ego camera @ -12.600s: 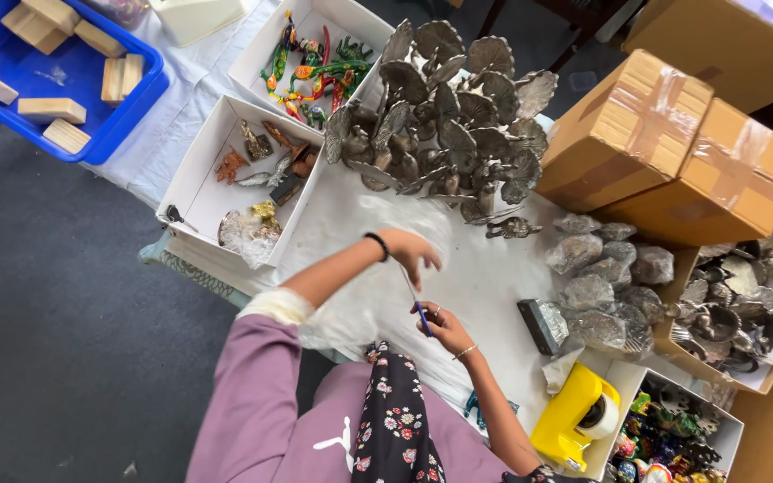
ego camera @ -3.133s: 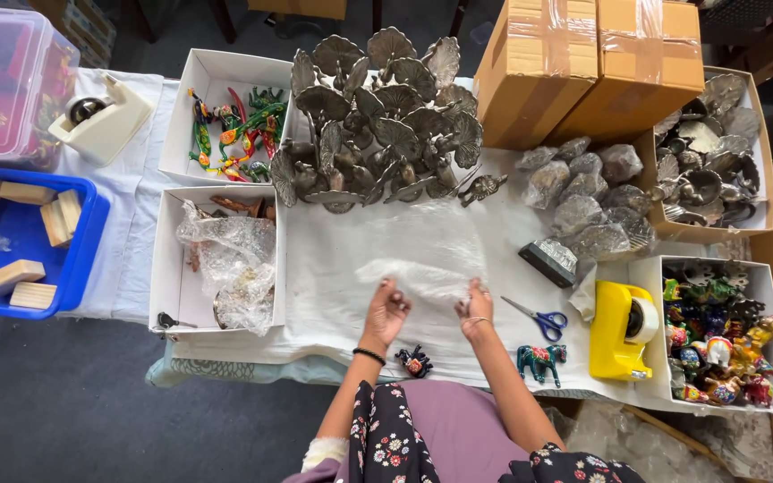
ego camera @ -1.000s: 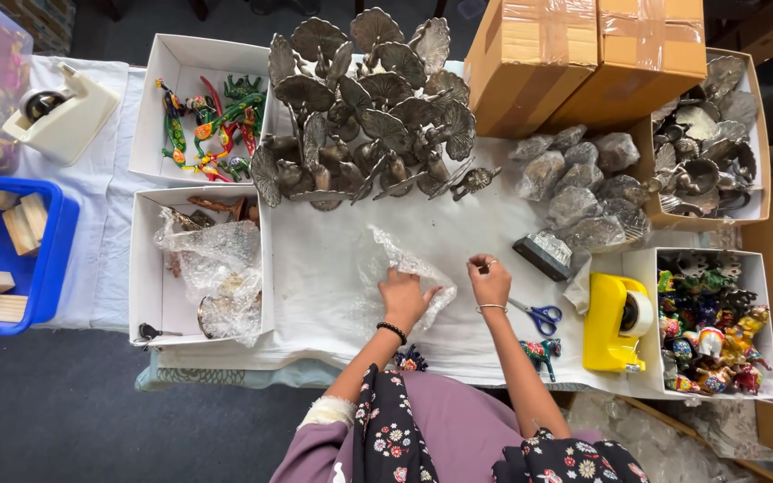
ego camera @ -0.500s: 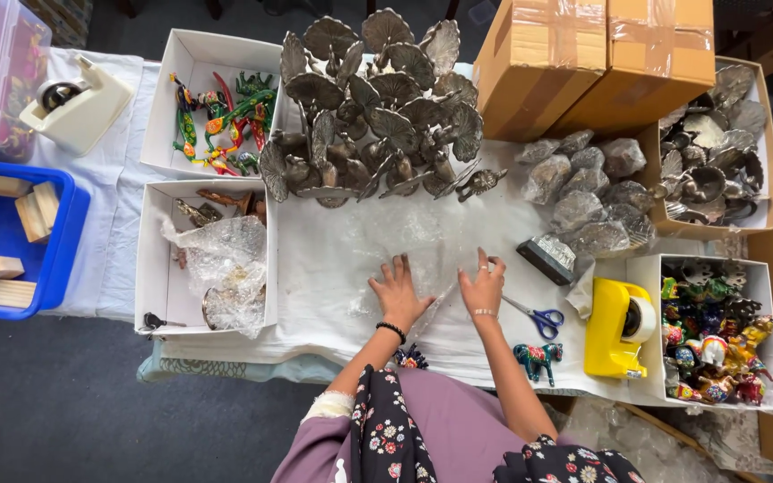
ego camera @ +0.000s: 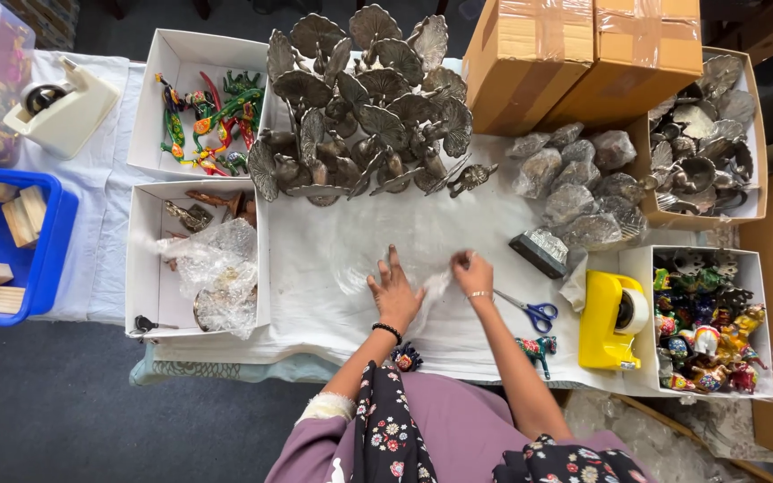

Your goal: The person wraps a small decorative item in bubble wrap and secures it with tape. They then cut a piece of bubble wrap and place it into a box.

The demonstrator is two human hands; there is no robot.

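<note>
Left hand: my left hand (ego camera: pixel 395 293) lies flat and open on the clear bubble wrap sheet (ego camera: pixel 351 268), fingers spread, palm down. It presses the sheet and grips nothing.
Right hand: my right hand (ego camera: pixel 473 273) is partly curled, and the fingertips pinch an edge of the same sheet, just beside the left hand.
Bubble wrap sheet: it lies on the white tablecloth (ego camera: pixel 315 304), in the middle of the table, in front of my body. It is transparent, so I cannot tell exactly where its edges end.
Scissors: blue-handled scissors (ego camera: pixel 530 311) lie on the cloth just to the right of my right wrist, not touched.
Tape dispenser: a yellow tape dispenser (ego camera: pixel 612 320) stands further right, beside a white box of small colourful figurines (ego camera: pixel 707 326).
Small figures: one teal animal figure (ego camera: pixel 537 347) stands near the table edge by my right forearm, and one dark colourful figure (ego camera: pixel 404 359) sits by my left wrist.
Metal pieces: a big group of grey metal peacock-like figures (ego camera: pixel 360 98) stands at the far side of the cloth, well apart from my hands.
Wrapped items: several bubble-wrapped bundles (ego camera: pixel 579 174) lie at the far right of the cloth, near two brown cardboard boxes (ego camera: pixel 583 54).
Left box: a white box (ego camera: pixel 140 259) at my left holds crumpled bubble wrap.
</note>
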